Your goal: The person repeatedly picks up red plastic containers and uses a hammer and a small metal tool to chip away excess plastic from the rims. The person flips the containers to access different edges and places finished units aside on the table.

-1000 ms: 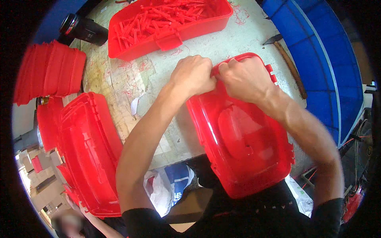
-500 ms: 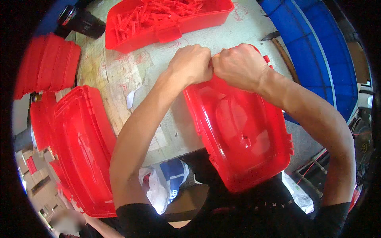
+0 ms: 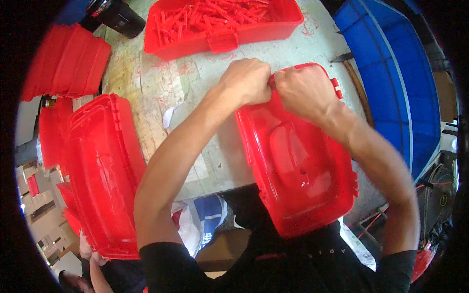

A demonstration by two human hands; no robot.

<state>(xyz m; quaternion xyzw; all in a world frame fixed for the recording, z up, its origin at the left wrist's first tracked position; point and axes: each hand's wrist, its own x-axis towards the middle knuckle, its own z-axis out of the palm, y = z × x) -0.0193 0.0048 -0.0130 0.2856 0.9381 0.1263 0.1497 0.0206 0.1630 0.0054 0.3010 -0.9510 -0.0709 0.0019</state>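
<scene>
Red plastic case (image 3: 298, 166), lying lid-up on the near edge of the pale, scuffed surface (image 3: 156, 93), its near end overhanging toward the person's dark shirt. Left hand (image 3: 249, 80) and right hand (image 3: 305, 90), fists side by side, fingers curled tight on the far rim of the case. Open red tray (image 3: 222, 36) of loose red plastic pieces (image 3: 210, 14) at the far edge. Stack of red lids (image 3: 63, 63) far left; second red case (image 3: 100, 171) beside the left forearm. Blue crate (image 3: 391, 83) along the right. Dark cylindrical container (image 3: 117, 17) far left of the tray.
</scene>
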